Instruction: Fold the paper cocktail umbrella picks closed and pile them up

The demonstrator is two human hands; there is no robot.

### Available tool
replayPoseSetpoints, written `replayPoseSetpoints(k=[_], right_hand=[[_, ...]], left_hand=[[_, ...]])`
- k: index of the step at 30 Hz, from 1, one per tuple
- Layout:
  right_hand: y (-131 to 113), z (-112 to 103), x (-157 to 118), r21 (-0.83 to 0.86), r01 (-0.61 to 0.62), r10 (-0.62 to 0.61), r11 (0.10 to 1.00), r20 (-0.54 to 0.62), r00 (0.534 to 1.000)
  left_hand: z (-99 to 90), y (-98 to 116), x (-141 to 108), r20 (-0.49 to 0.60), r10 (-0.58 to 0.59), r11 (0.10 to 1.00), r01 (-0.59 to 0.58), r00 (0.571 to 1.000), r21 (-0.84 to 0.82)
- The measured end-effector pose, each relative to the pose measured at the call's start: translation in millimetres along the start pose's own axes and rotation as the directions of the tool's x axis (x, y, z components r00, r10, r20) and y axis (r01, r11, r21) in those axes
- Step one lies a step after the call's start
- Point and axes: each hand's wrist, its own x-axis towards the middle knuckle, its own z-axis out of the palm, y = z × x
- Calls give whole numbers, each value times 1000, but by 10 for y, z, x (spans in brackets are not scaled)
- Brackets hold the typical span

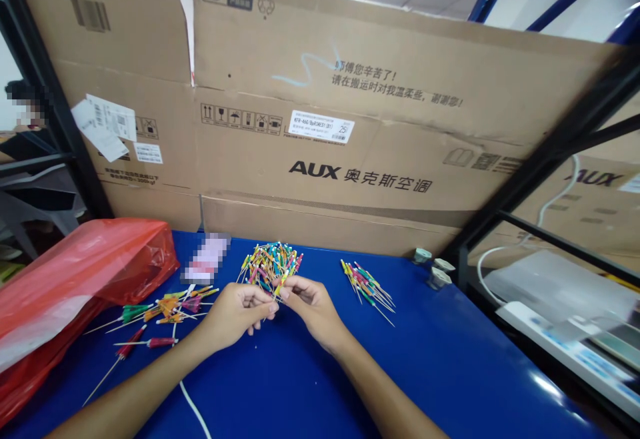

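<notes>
hands meet low over a blue worktop (300, 372), at the near edge of a heap of small paper umbrellas (273, 262). the right hand (315, 309) has its grip closed on a yellow paper umbrella (281, 284), folded around its thin stick. the left hand (237, 315) has thumb and forefinger pressed together near the stick's lower end; whether this grip also pinches the stick, i cannot tell.

the likeliest trouble is damage: pressing or twisting too hard could tear the thin paper or snap the stick. because the hands work so close to the heap, a knuckle could snag other sticks and drag them out. at the left, loose umbrellas (173, 305) lie crossed beside a white cable (194, 409), so a tug on the cable or a brushing forearm could scatter them. the bundle of folded umbrellas (367, 285) at the right has nothing visible tying it, and a bump could spread it.

as for containers, a red plastic bag (133, 245) slumps along the left side; its contents are hidden. tall cardboard (320, 205) stands behind like a wall, printed "aux". all the umbrellas described lie outside the bag.
</notes>
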Motion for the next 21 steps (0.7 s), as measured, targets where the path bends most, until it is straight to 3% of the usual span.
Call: replayPoseSetpoints(k=[3, 17, 21], right_hand=[[-1, -9, 17, -3, 8, -8, 1000, -29, 1000], [5, -19, 3, -14, -17, 20, 1000, 173, 985], [33, -22, 4, 8, -17, 15, 1000, 171, 985]], left_hand=[[7, 6, -6, -1, 9, 1000, -9, 1000, 13], [3, 8, -28, -2, 17, 999, -17, 1000, 47], [-11, -22, -3, 10, 4, 999, -5, 1000, 38]])
